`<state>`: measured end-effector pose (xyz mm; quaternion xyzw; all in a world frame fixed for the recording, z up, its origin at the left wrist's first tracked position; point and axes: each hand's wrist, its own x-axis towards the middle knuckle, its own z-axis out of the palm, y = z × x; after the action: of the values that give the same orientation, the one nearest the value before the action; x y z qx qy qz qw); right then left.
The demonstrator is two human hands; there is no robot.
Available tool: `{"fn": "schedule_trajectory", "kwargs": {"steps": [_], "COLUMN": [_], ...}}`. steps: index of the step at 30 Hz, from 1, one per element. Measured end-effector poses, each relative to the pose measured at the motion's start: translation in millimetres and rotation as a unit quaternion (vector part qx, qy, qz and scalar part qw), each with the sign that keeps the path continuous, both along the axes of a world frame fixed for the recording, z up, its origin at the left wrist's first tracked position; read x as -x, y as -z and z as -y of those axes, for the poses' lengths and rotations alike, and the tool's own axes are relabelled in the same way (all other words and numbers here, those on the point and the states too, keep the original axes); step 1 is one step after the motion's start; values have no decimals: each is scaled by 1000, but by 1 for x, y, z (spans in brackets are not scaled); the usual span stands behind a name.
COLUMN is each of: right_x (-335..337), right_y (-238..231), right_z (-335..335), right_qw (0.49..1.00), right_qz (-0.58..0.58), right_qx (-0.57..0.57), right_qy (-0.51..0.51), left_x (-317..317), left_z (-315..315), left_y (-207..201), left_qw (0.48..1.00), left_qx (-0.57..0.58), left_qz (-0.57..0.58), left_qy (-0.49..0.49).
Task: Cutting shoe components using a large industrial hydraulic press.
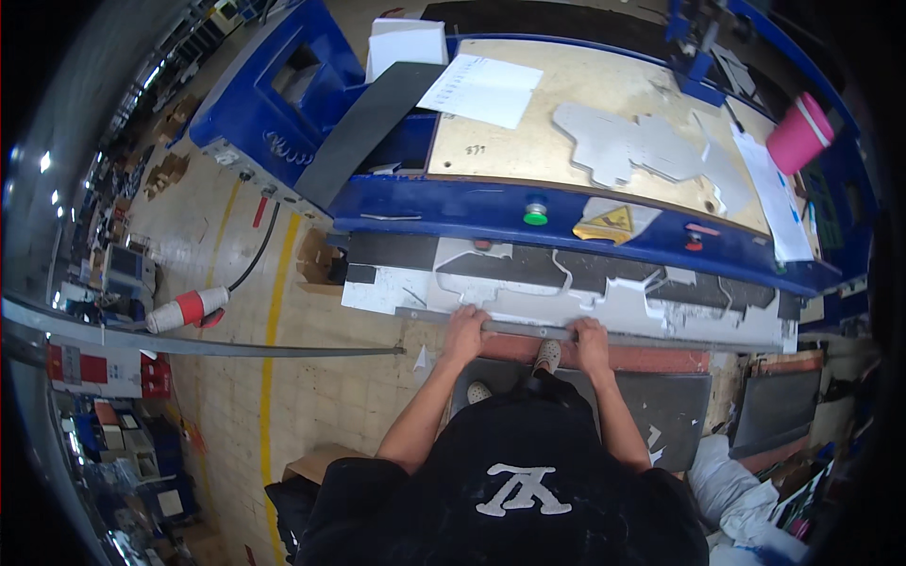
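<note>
My left hand (464, 333) and my right hand (591, 342) are both closed over a long grey metal bar (527, 328), a forearm's width or more apart. The bar runs along the front edge of a flat tray (377, 250) below the front of a blue machine. Upon the tray lies a white sheet (528, 300) with cut-out outlines and ragged gaps, where dark surface shows through. My fingertips curl over the bar's far side, and what my palms and thumbs do beneath it is hidden.
Above the tray, the blue machine (425, 203) carries a green button (535, 216), a yellow warning sign (604, 224) and a plywood board (491, 156). Grey cut-out sheets (628, 141), papers (483, 90) and a pink cup (799, 132) rest there. A red-and-white plug (189, 309) hangs at left.
</note>
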<state>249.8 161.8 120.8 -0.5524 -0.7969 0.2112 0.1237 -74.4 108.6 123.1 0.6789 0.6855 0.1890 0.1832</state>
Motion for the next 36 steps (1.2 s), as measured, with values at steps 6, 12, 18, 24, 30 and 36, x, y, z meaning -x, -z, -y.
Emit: {"fn": "schedule_trajectory", "kwargs": {"steps": [6, 12, 18, 24, 30, 36], "right_x": [22, 209, 301, 279, 160, -84], "right_y": [-23, -51, 1, -21, -113, -79], "right_z": [-30, -61, -93, -65, -31, -4], "right_qw": [951, 978, 982, 989, 968, 797], "right_qz": [129, -101, 103, -37, -237, -559], "right_qx": [204, 10, -82, 42, -64, -90], "right_qy": [-191, -183, -138, -139, -43, 209], "left_x": [45, 99, 86, 76, 72, 64], "left_z": [-11, -49, -35, 8, 21, -6], "left_y": [-5, 22, 51, 57, 47, 43], "left_qw": [982, 943, 930, 926, 932, 943], "left_qx": [58, -16, 17, 36, 67, 31], "left_qz": [152, 97, 15, 66, 97, 142], "left_qy": [-92, -318, -366, -369, -343, -300]}}
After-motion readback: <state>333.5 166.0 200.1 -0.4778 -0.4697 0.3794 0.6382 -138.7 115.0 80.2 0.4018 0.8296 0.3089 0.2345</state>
